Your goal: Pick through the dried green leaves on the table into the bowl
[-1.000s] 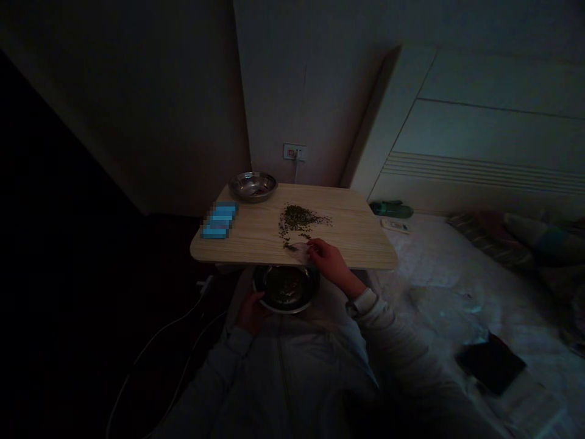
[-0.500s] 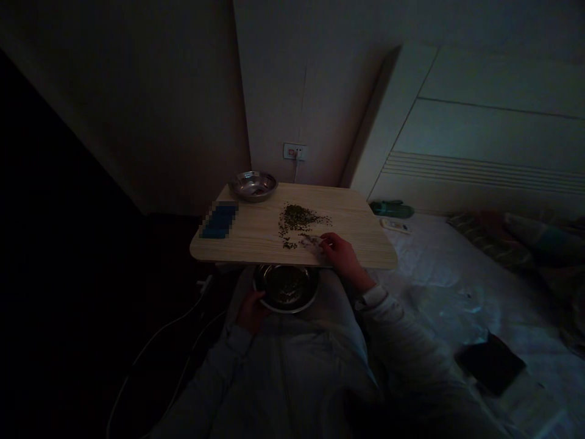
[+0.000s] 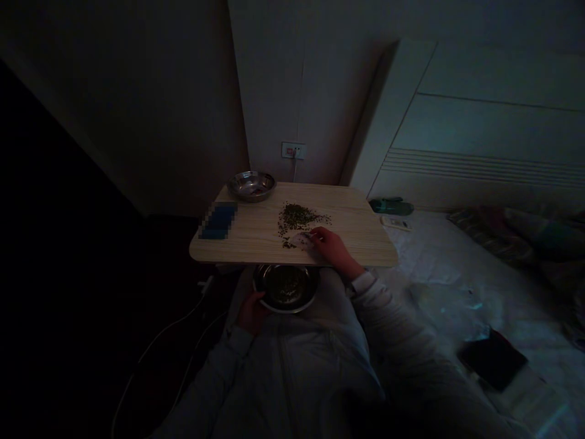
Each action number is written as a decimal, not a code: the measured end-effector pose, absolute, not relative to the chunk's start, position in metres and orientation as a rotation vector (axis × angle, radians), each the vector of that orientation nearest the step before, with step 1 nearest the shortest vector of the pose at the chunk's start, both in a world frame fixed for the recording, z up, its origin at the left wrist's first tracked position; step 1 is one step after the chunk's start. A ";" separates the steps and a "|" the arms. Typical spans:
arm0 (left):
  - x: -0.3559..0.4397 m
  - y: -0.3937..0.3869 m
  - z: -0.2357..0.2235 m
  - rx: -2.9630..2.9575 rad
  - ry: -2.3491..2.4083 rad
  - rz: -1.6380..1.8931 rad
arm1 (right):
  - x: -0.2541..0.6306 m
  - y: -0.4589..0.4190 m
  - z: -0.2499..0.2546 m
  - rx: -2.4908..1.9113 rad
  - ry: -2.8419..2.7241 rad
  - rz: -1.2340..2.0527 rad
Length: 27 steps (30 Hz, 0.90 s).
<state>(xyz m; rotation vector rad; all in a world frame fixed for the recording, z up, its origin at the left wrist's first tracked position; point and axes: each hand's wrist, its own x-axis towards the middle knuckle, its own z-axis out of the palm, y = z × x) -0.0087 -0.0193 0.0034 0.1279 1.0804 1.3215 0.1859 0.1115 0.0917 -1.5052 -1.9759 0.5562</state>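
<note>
Green grains (image 3: 296, 216) lie at the middle of the tabletop (image 3: 361, 235), beyond and left of the right hand (image 3: 333, 249), the nearer one, which pinches a clear sheet (image 3: 300, 240) pointing left near the front edge; below this, the left hand (image 3: 249, 313) holds a metal bowl (image 3: 290, 311).

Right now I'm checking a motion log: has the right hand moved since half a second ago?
Yes: judged against the table, the right hand has shifted to the person's left and slightly toward the far edge.
</note>
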 end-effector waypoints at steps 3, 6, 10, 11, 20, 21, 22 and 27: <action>-0.008 -0.019 0.004 0.117 1.094 1.327 | 0.188 0.111 0.091 -1.484 -1.996 0.551; -0.008 -0.019 0.004 0.125 1.092 1.329 | 0.191 0.110 0.090 -1.438 -2.003 0.577; -0.008 -0.019 0.004 0.124 1.105 1.323 | 0.193 0.109 0.089 -1.419 -1.999 0.625; -0.008 -0.019 0.004 0.121 1.105 1.327 | 0.193 0.108 0.089 -1.421 -1.994 0.636; -0.009 -0.019 0.002 0.119 1.079 1.332 | 0.191 0.093 0.088 -1.374 -1.981 0.773; -0.009 -0.019 0.002 0.122 1.079 1.332 | 0.190 0.091 0.087 -1.368 -1.982 0.790; -0.009 -0.019 0.003 0.126 1.083 1.331 | 0.189 0.089 0.087 -1.359 -1.985 0.811; -0.009 -0.019 0.001 0.123 1.084 1.340 | 0.186 0.083 0.088 -1.279 -1.976 0.946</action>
